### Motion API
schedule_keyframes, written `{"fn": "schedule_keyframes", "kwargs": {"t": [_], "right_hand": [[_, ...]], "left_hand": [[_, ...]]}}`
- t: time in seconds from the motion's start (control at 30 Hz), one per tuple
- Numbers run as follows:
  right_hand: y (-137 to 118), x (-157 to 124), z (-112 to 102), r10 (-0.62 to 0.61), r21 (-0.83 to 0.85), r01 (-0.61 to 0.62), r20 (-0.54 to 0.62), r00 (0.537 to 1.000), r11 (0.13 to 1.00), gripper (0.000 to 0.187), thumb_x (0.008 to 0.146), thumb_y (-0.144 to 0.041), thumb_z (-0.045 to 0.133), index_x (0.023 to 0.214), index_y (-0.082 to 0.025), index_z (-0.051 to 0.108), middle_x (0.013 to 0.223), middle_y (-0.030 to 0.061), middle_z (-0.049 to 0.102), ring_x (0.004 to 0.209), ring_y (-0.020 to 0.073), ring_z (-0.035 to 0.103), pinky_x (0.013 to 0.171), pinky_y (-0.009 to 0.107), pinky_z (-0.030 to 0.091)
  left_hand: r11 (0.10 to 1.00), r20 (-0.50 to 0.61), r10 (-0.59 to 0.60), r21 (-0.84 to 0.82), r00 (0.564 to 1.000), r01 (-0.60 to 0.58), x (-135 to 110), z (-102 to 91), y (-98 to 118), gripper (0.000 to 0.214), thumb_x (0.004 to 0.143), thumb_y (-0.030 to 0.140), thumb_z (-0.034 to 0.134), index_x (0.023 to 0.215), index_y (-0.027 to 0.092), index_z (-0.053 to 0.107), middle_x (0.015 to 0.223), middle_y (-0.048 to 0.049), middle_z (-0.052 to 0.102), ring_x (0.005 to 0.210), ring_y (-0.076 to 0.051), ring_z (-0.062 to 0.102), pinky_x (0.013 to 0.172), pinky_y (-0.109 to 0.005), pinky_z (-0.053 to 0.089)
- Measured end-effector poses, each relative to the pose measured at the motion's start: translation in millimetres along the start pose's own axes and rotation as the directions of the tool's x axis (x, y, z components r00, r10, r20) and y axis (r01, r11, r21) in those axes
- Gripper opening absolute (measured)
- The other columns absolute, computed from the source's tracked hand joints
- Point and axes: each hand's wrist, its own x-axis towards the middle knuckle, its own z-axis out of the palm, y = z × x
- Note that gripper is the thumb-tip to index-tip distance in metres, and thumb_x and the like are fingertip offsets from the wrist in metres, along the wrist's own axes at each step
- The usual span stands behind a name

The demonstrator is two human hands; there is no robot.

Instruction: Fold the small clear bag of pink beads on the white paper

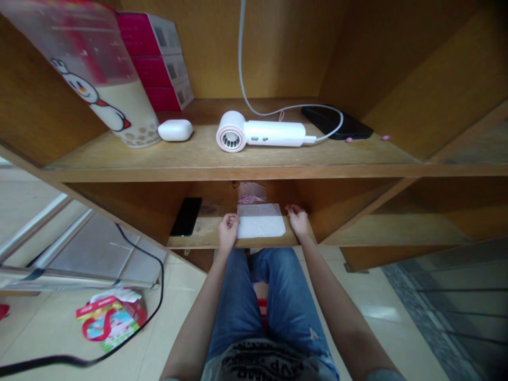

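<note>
White against the wood, a sheet [262, 222] lies on the lower shelf [209, 225] in my head view, between both hands. Fingers of the left hand [228, 229] curl at its left edge — whether they grip it, I can't tell. The right hand [298, 219] sits just off the right edge, fingertips drawn together, perhaps holding something tiny. I'd judge a careless left-hand tug could skew the sheet — or jostle the packet of pink bits [251, 198] just behind.

Single head view

The head-worn camera looks forward and steeply down from above the near jeans [230, 301]. The upper shelf [190, 156] is close ahead; left hand [228, 230] and right hand [298, 220] lie lower; floor [178, 296] shows left and right.
</note>
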Motion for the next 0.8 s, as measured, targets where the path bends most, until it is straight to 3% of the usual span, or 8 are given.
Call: {"fn": "schedule_keyframes", "kwargs": {"t": [0.8], "right_hand": [[-6.2,-2.5,-1.7,0.015,0.03,-0.016,0.018,1.0,0.999,0.036,0.075,-0.047,0.045,0.075,-0.014,0.062,0.073,0.0079,0.064,0.063,0.018,0.054,0.059,0.026,0.038]], "left_hand": [[1.0,0.003,-0.016,-0.002,1.0,0.016,0.6,0.5,-0.5,0.019,0.076,0.033,0.051,0.078,0.015,0.057,0.061,0.0006,0.056,0.058,-0.011,0.053,0.058,-0.021,0.041]]}}
